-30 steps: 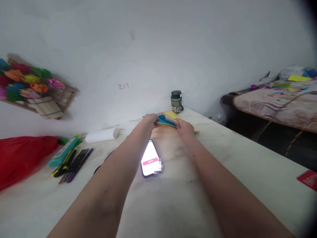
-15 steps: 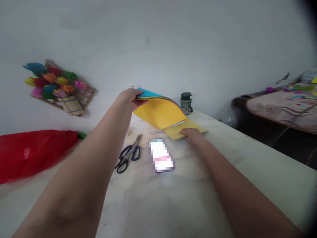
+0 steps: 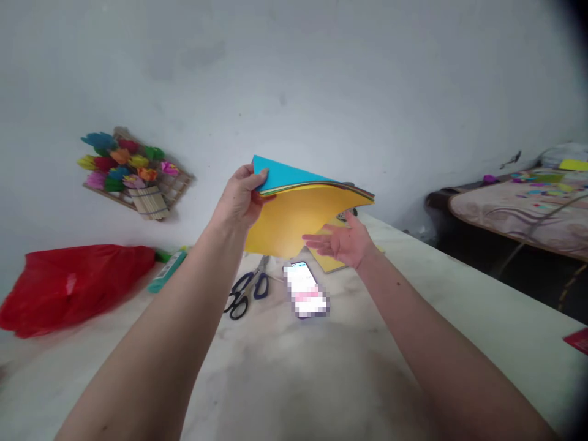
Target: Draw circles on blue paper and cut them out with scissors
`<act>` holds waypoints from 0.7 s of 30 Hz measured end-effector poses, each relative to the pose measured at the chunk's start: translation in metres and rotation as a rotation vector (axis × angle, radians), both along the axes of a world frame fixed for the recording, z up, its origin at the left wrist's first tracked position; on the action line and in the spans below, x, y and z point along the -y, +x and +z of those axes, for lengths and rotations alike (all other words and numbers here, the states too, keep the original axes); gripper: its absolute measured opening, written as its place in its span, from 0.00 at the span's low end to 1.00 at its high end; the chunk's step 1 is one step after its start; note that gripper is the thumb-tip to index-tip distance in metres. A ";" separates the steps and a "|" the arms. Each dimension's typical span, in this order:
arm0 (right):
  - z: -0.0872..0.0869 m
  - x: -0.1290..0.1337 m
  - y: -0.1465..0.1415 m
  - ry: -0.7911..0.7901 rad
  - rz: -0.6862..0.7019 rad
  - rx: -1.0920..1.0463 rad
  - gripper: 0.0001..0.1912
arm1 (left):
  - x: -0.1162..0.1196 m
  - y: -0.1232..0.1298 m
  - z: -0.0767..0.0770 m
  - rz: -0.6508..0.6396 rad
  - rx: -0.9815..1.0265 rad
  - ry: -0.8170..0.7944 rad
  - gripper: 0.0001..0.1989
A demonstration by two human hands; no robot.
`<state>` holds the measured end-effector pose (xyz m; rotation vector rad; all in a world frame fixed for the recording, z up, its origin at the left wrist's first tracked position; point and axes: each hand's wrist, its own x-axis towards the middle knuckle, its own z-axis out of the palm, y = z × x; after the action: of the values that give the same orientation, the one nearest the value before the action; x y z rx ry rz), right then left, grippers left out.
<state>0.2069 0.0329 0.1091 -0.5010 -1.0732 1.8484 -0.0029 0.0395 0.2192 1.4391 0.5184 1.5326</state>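
Observation:
My left hand (image 3: pixel 245 195) grips a stack of coloured paper (image 3: pixel 294 214) by its left edge, thumb on the blue top sheet and fingers beneath. The stack bends in the air, a yellow-orange sheet facing me on its underside. Just below its right end is my right hand (image 3: pixel 342 242), palm up with fingers spread and nothing in it. Behind that hand a yellow sheet or pad (image 3: pixel 331 262) lies on the table, partly hidden. Under the stack are a lit phone (image 3: pixel 305 289) and scissors (image 3: pixel 248 288), with black and dark blue handles showing.
On the left of the marble-patterned table (image 3: pixel 294 373) lie a red plastic bag (image 3: pixel 82 288) and a teal tube (image 3: pixel 168 271). Colourful artificial flowers (image 3: pixel 128 162) hang on the wall. A bed (image 3: pixel 528 202) with paper scraps stands at right. A dark jar is mostly covered by the stack.
My right hand has left the yellow sheet on the table, risen and turned palm up. The stack's right end has shifted right and now hides most of the jar.

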 end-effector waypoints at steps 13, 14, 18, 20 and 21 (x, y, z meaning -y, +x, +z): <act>0.007 -0.005 0.021 0.134 -0.614 0.044 0.23 | 0.009 -0.016 -0.022 -0.268 -0.198 0.040 0.12; 0.004 -0.004 0.023 0.148 -0.692 0.060 0.25 | 0.003 -0.017 -0.030 -0.256 -0.192 -0.029 0.10; 0.002 -0.001 0.029 0.271 -0.905 0.165 0.34 | -0.021 -0.010 -0.060 -0.211 -0.090 -0.359 0.04; 0.007 -0.004 0.034 0.404 -1.034 0.244 0.38 | -0.030 0.002 -0.070 -0.150 0.047 -0.485 0.04; 0.009 -0.007 0.038 0.468 -1.123 0.291 0.39 | -0.033 0.011 -0.073 -0.136 0.118 -0.536 0.03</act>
<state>0.2446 0.0394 0.1181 -0.8647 -1.0322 0.5355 0.0081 0.0726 0.1461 0.9445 0.6825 1.2380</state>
